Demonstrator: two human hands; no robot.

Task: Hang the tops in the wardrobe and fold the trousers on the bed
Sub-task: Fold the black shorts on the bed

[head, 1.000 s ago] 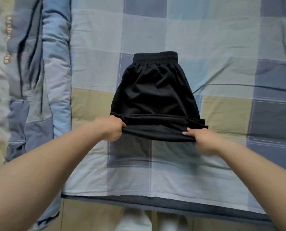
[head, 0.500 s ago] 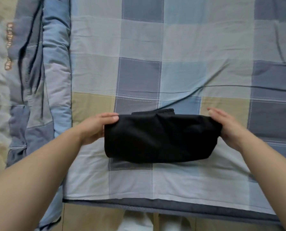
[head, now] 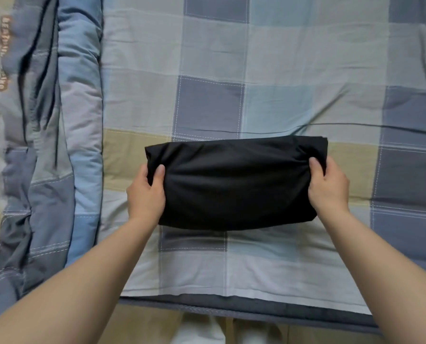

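One pair of black trousers [head: 236, 182], folded into a compact bundle, on the checked bed sheet [head: 293, 70] near the bed's front edge; long axis left to right. Left hand [head: 146, 192] gripping the left end, thumb on top. Right hand [head: 328, 187] gripping the right end likewise. One rolled quilt [head: 65, 120] along the left side.

You are standing in a home bedroom: a checked bedsheet [head: 269, 70] covers the bed before you, and a bunched quilted duvet [head: 58, 120] lies at nine o'clock.
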